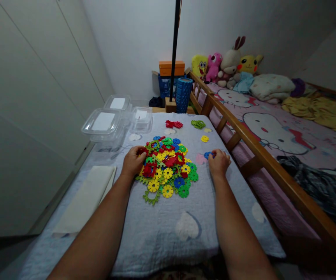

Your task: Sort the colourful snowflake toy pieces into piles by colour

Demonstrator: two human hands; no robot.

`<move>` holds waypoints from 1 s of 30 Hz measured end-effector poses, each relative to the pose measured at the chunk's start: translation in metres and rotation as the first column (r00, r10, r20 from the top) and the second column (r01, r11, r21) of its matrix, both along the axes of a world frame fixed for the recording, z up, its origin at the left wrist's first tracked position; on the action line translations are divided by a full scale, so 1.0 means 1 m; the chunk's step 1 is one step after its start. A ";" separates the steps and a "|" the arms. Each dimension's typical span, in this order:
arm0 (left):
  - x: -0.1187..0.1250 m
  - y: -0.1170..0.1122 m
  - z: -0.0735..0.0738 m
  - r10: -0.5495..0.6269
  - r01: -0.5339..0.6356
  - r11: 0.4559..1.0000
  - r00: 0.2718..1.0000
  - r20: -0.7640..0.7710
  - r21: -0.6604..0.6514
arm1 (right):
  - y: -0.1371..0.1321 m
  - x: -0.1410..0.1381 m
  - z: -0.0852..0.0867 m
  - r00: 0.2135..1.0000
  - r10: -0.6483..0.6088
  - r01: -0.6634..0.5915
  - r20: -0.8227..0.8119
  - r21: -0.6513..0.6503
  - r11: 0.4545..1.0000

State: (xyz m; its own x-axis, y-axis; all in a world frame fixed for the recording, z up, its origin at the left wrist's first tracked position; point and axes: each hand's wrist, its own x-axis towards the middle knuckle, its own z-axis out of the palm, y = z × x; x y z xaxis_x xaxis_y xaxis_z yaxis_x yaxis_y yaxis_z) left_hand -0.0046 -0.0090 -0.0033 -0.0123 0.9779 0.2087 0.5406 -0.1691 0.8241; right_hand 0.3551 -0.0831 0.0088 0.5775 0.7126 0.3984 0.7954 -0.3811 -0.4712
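A heaped pile of plastic interlocking pieces (168,173) in yellow, green, red and blue lies mid-table, many of them notched discs. At its left edge, my left hand (133,161) has its fingers curled against the pieces; what they grip is hidden. My right hand (220,163) is to the right of the pile, fingers closed on a blue notched disc (207,155) at the cloth. Beyond it lie a single yellow notched disc (204,139), a small group of green pieces (197,124) and a group of red pieces (174,124).
Clear lidded plastic boxes (102,122) with white labels stand at the back left. A folded cream cloth (84,200) lies near the left edge. A wooden bed rail (245,155) runs along the table's right side. A black pole (174,50) rises behind the table.
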 end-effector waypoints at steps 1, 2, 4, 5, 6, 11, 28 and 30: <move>0.000 0.000 0.001 0.001 -0.001 1.000 1.000 -0.003 -0.002 | 0.000 -0.003 0.001 0.999 0.048 -0.048 -0.008 0.012 0.999; 0.000 0.000 0.001 0.003 -0.003 1.000 1.000 -0.007 -0.002 | 0.001 -0.006 0.003 0.992 0.122 -0.122 -0.025 0.020 0.992; 0.000 -0.001 0.002 0.004 -0.004 1.000 1.000 -0.012 -0.004 | 0.002 -0.012 0.004 0.943 0.323 -0.324 -0.080 0.004 0.946; 0.000 -0.001 0.003 0.000 0.000 1.000 1.000 -0.012 -0.006 | 0.002 -0.014 0.005 0.898 0.424 -0.429 -0.117 -0.022 0.903; 0.000 -0.001 0.003 -0.004 0.004 1.000 1.000 -0.010 -0.006 | 0.002 -0.017 0.005 0.849 0.505 -0.518 -0.155 -0.055 0.853; 0.001 0.000 0.002 -0.010 0.010 1.000 1.000 0.004 0.001 | -0.004 -0.021 0.003 0.744 0.629 -0.667 -0.226 -0.206 0.716; 0.001 0.002 0.000 -0.003 0.003 1.000 1.000 0.003 0.003 | -0.014 -0.001 0.020 0.543 0.473 -0.529 -0.694 0.155 0.834; 0.001 0.001 0.001 -0.003 0.003 1.000 1.000 0.000 0.006 | -0.022 0.013 0.027 0.586 0.447 -0.480 -0.676 0.155 0.863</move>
